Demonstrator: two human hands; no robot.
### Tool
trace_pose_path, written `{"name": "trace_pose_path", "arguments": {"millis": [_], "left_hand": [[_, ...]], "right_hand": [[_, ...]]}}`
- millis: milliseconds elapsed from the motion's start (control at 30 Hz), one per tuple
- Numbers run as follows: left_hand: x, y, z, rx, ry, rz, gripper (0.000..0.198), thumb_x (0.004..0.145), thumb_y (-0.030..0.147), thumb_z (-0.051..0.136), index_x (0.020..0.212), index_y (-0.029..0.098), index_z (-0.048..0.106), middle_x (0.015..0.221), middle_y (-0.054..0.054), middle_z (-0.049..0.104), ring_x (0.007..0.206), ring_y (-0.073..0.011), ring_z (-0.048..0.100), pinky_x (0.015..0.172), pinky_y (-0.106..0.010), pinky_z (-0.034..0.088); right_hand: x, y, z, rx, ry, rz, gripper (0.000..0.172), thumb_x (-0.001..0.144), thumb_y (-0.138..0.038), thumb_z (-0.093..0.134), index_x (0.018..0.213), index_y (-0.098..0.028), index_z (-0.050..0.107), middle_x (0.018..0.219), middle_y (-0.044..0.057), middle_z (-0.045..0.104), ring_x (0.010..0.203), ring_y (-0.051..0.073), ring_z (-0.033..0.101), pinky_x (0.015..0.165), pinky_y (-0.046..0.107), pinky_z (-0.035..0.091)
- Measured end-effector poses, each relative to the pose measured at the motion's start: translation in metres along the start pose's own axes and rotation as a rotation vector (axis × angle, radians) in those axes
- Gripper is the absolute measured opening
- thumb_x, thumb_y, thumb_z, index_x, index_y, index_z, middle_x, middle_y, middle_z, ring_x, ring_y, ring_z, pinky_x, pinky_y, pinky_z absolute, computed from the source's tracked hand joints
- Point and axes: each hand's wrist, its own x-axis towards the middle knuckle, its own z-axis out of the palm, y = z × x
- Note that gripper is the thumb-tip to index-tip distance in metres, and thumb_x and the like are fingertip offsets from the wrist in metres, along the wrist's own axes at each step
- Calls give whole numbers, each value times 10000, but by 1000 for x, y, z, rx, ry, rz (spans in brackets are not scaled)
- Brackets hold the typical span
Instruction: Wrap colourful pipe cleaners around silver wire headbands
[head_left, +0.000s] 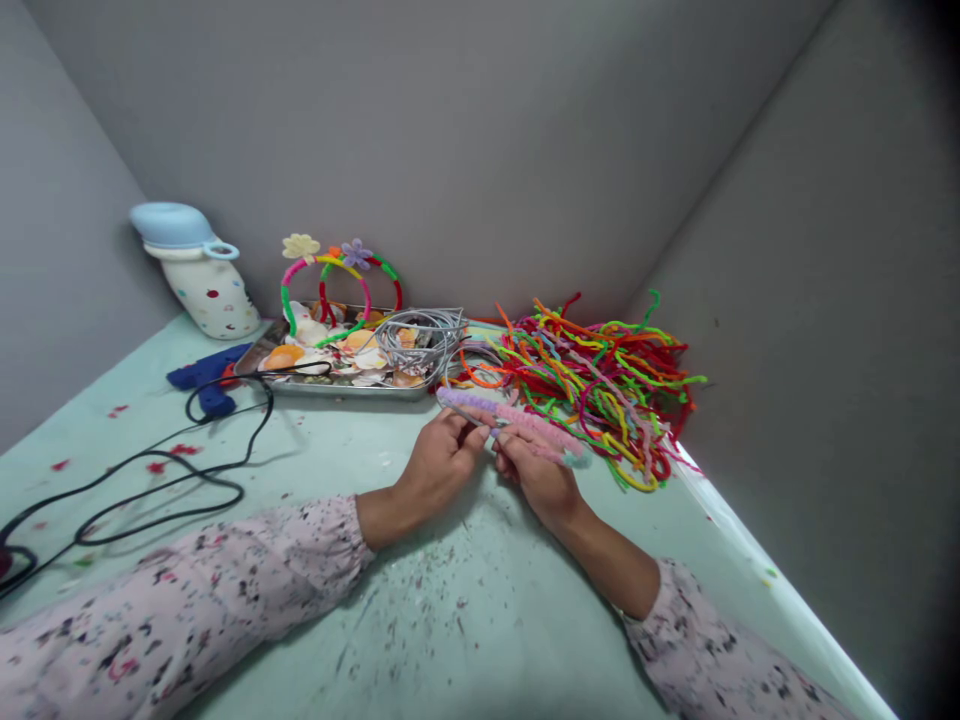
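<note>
Between my two hands, above the middle of the table, is a wire loop [541,426] wrapped in fuzzy pipe cleaner, purple at its left part and pink toward the right, with a pale green bit at the right end. A stretch of bare grey wire shows at its left. My left hand [444,455] pinches the near side of the loop, fingers closed. My right hand [538,472] is closed on it just to the right, thumb and forefinger by a small purple tuft. The fingertips of both hands nearly meet.
Behind the hands lie a metal tray [360,392] of shells, coiled grey wire [424,335] and two decorated hoops [326,290]. A heap of pipe cleaners [600,370] sits right. At left are a blue glue gun [214,375], its black cord [240,490] and a bottle [202,275]. Walls enclose the table.
</note>
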Motion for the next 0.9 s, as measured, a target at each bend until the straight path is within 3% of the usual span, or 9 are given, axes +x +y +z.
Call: {"name": "trace_pose_path", "arguments": {"millis": [900], "left_hand": [[1, 5, 1, 100, -22, -17, 171, 859, 227, 513, 740, 175, 625, 770, -60, 629, 897, -242, 583, 889, -390, 441]], "right_hand": [[-1, -2, -2, -73, -9, -55, 273, 825, -344, 518, 593, -206, 558, 562, -12, 555, 530, 138, 498, 529, 271, 400]]}}
